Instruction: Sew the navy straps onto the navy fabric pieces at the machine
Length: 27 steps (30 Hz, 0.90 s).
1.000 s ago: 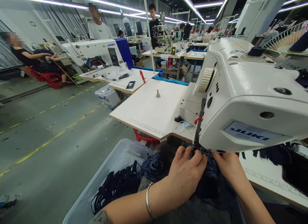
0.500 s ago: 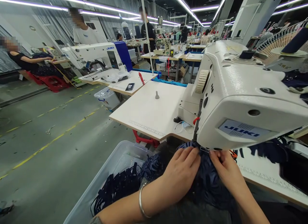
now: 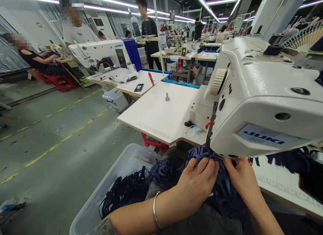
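Note:
A white JUKI sewing machine stands before me with a bunch of navy strip-like fabric under its head. My left hand, a silver bangle on its wrist, has its fingers curled over the fabric just in front of the presser area. To the right of it, my right hand pinches the fabric close below the machine head. The needle and the fabric edge there are hidden by the head and my fingers. More of the navy fabric bulges up left of my left hand and hangs down over my lap.
A clear plastic bin with navy strips stands at my left. The white machine table carries a small grey peg. Beyond are another JUKI machine, a phone and several people. A dark flat object lies at right.
My left hand has slid slightly right and toward me, uncovering more bunched fabric beside the machine head. My right hand keeps its pinch. The whole view has shifted a little.

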Each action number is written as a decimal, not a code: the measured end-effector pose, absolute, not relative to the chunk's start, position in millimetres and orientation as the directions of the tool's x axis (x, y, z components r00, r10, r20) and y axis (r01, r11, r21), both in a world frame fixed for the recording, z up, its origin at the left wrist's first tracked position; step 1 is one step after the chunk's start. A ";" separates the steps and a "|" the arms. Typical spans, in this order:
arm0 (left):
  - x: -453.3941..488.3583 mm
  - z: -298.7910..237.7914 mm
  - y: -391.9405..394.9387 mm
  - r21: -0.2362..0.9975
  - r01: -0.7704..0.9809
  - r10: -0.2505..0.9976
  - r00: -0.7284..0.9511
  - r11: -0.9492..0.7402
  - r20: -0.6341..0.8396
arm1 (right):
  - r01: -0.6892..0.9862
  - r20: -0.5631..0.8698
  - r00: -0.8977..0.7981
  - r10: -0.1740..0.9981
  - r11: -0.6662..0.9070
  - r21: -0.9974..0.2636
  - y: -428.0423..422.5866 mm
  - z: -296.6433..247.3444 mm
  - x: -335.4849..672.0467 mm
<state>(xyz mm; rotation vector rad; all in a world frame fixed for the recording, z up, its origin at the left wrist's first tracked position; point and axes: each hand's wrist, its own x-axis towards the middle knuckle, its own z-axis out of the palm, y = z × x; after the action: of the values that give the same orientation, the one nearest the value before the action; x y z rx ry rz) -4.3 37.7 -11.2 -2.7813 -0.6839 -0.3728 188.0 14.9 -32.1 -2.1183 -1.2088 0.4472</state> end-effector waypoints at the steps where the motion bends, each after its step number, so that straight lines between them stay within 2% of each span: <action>1: -3.3 -11.8 37.7 -0.183 0.486 0.420 0.854 -0.854 0.309 | 0.639 0.020 0.515 0.857 -0.368 -0.675 15.5 -32.6 188.2; 13: 1.8 -12.9 35.5 -0.245 0.538 0.439 0.822 -0.806 0.362 | 0.681 0.096 0.497 0.862 -0.319 -0.659 18.5 -33.8 191.0; 19: 5.2 -17.0 35.1 -0.216 0.559 0.450 0.799 -0.801 0.399 | 0.704 0.146 0.474 0.868 -0.274 -0.656 18.8 -35.7 191.5; 27: 4.0 -11.3 35.0 -0.266 0.541 0.434 0.822 -0.798 0.368 | 0.687 0.049 0.504 0.862 -0.365 -0.628 18.5 -36.6 193.6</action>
<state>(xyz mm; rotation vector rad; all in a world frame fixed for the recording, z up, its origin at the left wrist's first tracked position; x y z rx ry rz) 4.0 35.0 -11.3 -2.6439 -0.7345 -0.4116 193.6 18.5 -36.6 -2.1577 -1.2635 0.3871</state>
